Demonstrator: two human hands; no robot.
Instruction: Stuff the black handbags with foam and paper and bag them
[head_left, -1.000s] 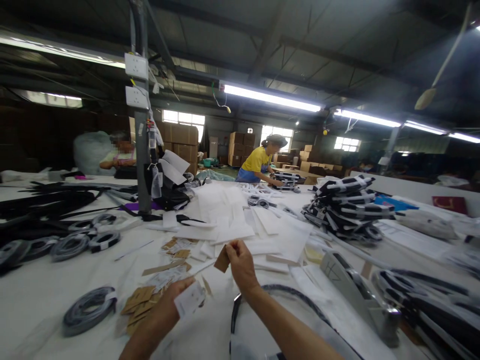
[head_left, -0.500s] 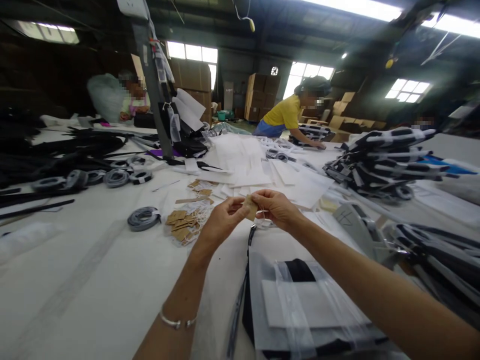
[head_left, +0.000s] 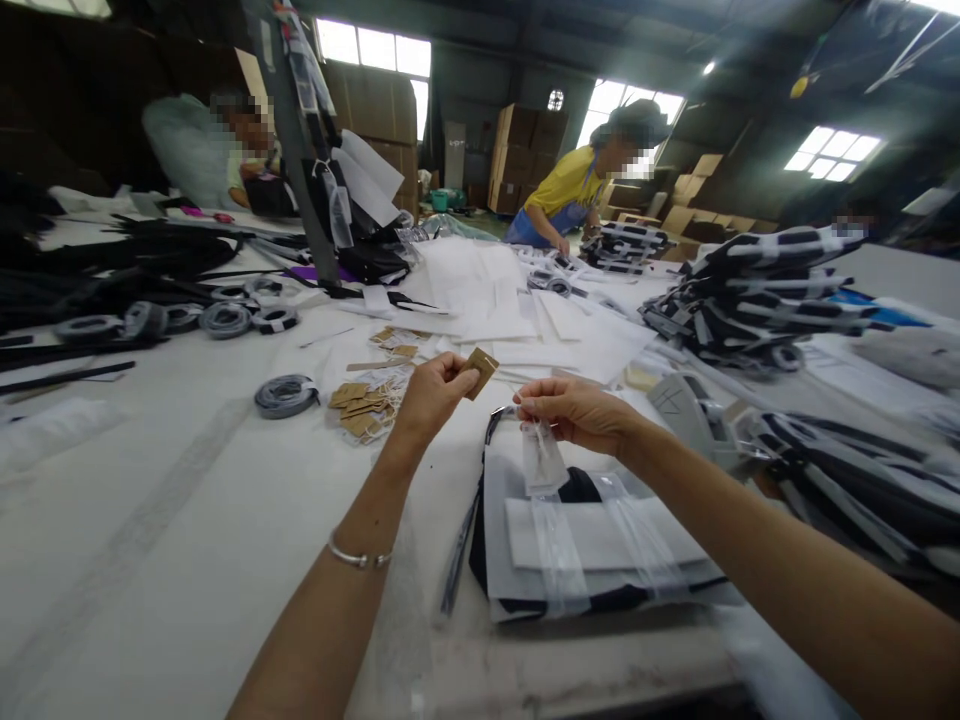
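Note:
Between its thumb and fingers my left hand (head_left: 439, 393) pinches a small brown cardboard hang tag (head_left: 481, 373). My right hand (head_left: 574, 412) is closed at the fingertips on a small clear plastic bag (head_left: 543, 462), which hangs down from it; a thin white string shows near the same fingers. Under my right hand lies a black bag (head_left: 480, 560) wrapped in white sheet and clear plastic, with a metal zipper pull (head_left: 497, 413) at its upper left corner. To the left of my left hand is a heap of brown hang tags (head_left: 364, 405) with white strings.
A coiled grey strap (head_left: 286, 397) lies left of the tags. White sheets (head_left: 480, 290) spread beyond my hands. A grey device (head_left: 690, 410) and black wrapped bundles (head_left: 757, 300) stand at the right. A co-worker in yellow (head_left: 562, 190) stands across the table.
My hands have moved apart; the hang tag stays in my left hand. The small plastic bag now hangs from my right hand. The view has shifted, showing the table's near edge.

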